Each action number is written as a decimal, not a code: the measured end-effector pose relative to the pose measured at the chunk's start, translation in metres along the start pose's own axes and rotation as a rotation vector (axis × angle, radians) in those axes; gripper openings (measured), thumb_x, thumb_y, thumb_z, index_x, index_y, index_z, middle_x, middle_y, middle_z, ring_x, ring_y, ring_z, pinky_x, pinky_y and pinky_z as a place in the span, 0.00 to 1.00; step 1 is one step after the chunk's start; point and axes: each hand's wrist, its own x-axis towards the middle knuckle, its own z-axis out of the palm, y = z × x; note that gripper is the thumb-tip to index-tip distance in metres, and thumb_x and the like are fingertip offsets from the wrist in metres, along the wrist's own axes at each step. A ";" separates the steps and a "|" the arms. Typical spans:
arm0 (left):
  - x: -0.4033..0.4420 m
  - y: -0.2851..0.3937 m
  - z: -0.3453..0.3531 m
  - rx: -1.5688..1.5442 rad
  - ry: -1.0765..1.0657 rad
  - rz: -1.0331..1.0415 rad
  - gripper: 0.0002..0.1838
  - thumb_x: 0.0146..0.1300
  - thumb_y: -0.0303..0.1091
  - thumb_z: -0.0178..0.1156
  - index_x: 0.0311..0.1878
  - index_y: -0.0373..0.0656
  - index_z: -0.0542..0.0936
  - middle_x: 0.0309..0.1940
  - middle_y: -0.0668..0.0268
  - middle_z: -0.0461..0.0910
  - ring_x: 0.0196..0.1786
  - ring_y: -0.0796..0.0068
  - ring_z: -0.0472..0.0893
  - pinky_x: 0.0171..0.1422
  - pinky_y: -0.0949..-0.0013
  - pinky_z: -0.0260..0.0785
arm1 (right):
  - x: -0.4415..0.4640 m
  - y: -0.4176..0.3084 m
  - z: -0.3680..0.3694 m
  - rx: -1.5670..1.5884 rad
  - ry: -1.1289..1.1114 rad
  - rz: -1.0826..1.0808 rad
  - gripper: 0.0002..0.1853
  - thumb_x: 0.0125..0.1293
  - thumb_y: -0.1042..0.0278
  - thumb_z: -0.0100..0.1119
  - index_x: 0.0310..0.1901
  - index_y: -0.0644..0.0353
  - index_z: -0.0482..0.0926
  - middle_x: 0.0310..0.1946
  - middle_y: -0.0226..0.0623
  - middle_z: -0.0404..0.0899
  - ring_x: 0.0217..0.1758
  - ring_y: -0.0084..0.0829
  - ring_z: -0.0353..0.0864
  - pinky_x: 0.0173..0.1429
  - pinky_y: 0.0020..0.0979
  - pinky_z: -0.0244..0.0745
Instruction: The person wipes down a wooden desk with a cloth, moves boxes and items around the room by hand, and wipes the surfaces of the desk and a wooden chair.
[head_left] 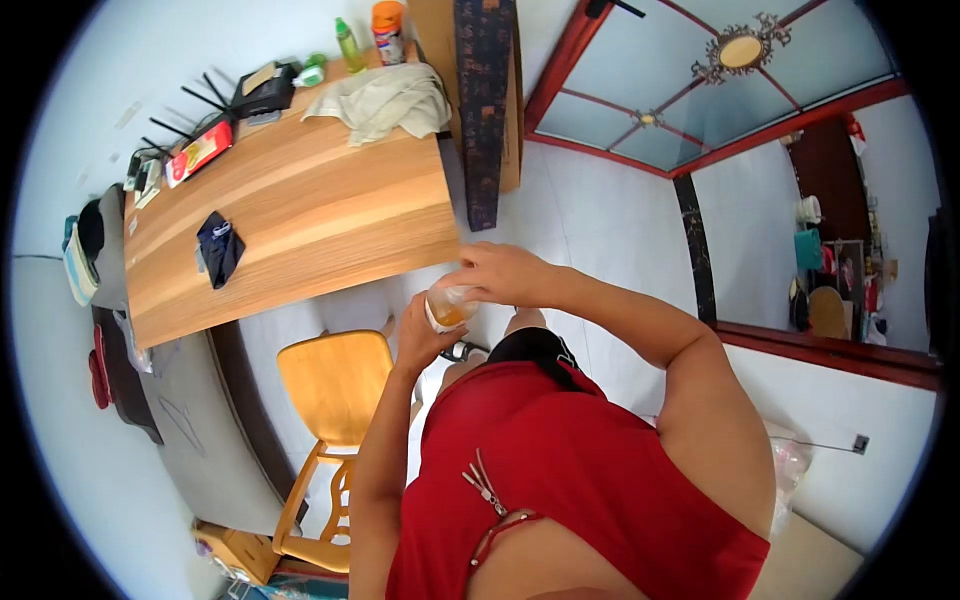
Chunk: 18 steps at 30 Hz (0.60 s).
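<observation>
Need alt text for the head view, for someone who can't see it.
The left hand and right hand hold a clear, amber-tinted container near the corner of a wooden table. A pale crumpled cloth and a dark folded item lie on it; a wooden chair stands alongside.

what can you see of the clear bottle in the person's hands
The small clear bottle, plastic or glass by its look, holds some amber-orange contents and shows a whitish patch on its side. It is held off the corner of the light-brown wood-grain table, in front of the body. The bare left hand grips its side; the bare right hand covers its other end, hiding any cap.
</observation>
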 end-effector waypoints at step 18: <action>0.121 0.029 0.158 0.162 -0.126 0.103 0.51 0.43 0.38 0.79 0.71 0.39 0.63 0.59 0.50 0.75 0.64 0.46 0.73 0.67 0.51 0.66 | -0.099 0.158 -0.016 -0.040 0.294 0.114 0.19 0.56 0.61 0.65 0.50 0.48 0.79 0.34 0.41 0.79 0.40 0.42 0.81 0.44 0.40 0.78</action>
